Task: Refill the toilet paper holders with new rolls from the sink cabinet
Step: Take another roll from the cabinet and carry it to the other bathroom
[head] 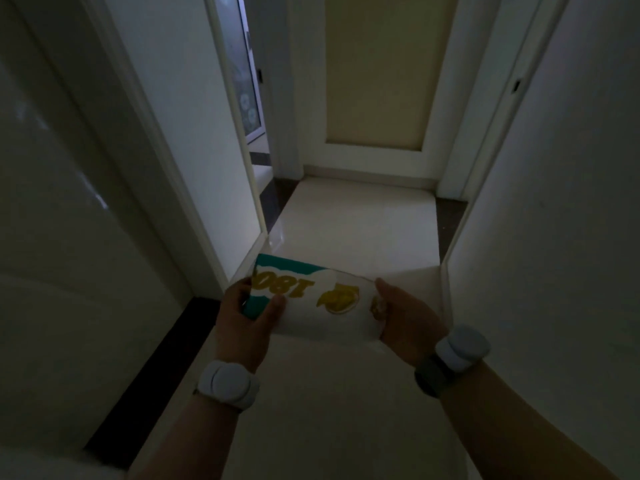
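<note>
Left hand (247, 318) grips left end of wrapped paper pack (313, 301), thumb on top. Right hand (403, 318) grips right end. Pack held level, chest-low, over pale floor (346, 220) of dim hallway. White bands on both wrists. Closed door (377, 81) ahead.

The pack (311, 303) is white with a teal band and yellow print. The floor (363, 220) is cream, edged dark at 8 o'clock; the door (377, 81) at 12 o'clock is pale yellow framed white, the glass (247, 98) at 11 o'clock flower-patterned.
</note>
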